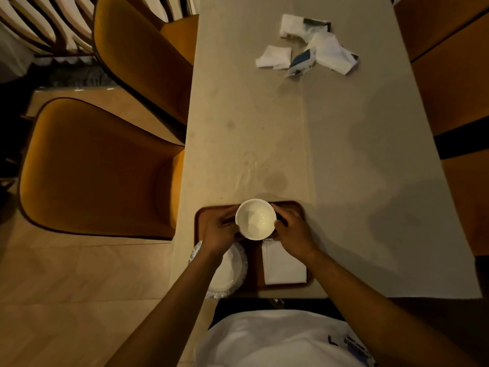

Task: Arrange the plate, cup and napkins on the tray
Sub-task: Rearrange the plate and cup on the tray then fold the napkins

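A brown tray [296,205] lies at the near edge of the table. Over its far half is a white cup [255,219], seen from above and empty. My left hand [218,230] grips the cup's left side and my right hand [293,230] grips its right side. Whether the cup rests on the tray or hangs just above it, I cannot tell. A white plate [230,268] with a patterned rim lies on the tray's near left, partly under my left forearm. A folded white napkin [284,264] lies on the tray's near right.
Loose white napkins and a torn blue-and-white wrapper [307,47] lie at the far end of the table [344,144]. Two orange chairs [100,168] stand along the left side, and more orange seating [455,75] lines the right.
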`<state>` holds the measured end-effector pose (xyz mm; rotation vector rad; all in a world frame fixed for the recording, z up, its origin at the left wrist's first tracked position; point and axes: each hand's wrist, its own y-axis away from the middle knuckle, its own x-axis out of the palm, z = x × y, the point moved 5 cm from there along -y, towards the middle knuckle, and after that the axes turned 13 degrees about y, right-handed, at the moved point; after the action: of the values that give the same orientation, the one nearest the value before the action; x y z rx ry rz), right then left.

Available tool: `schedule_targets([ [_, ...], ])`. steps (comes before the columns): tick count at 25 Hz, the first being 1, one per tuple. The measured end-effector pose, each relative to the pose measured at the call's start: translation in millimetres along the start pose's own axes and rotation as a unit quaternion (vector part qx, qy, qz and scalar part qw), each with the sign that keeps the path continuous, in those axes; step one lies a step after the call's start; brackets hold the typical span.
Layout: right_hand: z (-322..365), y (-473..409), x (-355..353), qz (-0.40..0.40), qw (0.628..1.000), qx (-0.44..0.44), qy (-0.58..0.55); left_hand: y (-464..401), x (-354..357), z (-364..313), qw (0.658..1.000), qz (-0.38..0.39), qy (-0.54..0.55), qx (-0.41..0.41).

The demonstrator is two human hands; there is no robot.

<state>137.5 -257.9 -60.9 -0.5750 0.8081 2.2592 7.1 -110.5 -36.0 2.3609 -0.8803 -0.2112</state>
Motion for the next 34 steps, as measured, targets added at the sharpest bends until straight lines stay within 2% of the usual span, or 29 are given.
schedule_targets([
  [13, 6.3, 1.9, 3.7, 0.005, 0.999, 0.019, -0.029, -1.3, -9.2, 0.4, 1.000, -0.005, 0.005, -0.002],
  [17, 5.5, 5.2, 4.3, -0.012, 1.000, 0.020, 0.000, -5.2, -9.5, -0.6, 1.000, 0.005, -0.006, 0.000],
  [19, -1.5, 9.1, -2.0, -0.046, 0.997, 0.065, -0.021, -2.8, -13.0, -5.8, 0.999, -0.024, -0.027, 0.032],
  [20, -6.3, 11.8, -9.3, -0.078, 0.993, 0.083, -0.034, 2.3, -17.1, -11.5, 0.993, -0.054, -0.071, 0.080],
  [21, -11.6, 15.8, -18.3, -0.112, 0.989, 0.095, -0.034, 9.6, -20.4, -19.4, 0.975, -0.077, -0.139, 0.157],
  [22, -18.6, 21.5, -26.7, -0.136, 0.985, 0.102, -0.018, 18.7, -18.1, -23.0, 0.945, -0.060, -0.211, 0.243],
  [24, -33.8, 36.3, -35.6, -0.137, 0.983, 0.113, 0.045, 39.2, 2.2, -12.8, 0.878, 0.080, -0.320, 0.345],
  [26, -48.4, 54.7, -30.1, -0.098, 0.981, 0.128, 0.106, 54.4, 30.7, 8.0, 0.792, 0.232, -0.421, 0.378],
  [28, -58.4, 75.6, -17.7, -0.067, 0.979, 0.140, 0.134, 60.4, 55.1, 22.3, 0.727, 0.320, -0.455, 0.402],
  [31, -61.3, 100.8, 3.9, -0.044, 0.977, 0.151, 0.146, 56.8, 80.8, 35.7, 0.662, 0.390, -0.494, 0.406],
  [34, -56.7, 110.9, 23.0, -0.022, 0.972, 0.151, 0.177, 49.3, 89.6, 51.1, 0.599, 0.399, -0.569, 0.398],
])
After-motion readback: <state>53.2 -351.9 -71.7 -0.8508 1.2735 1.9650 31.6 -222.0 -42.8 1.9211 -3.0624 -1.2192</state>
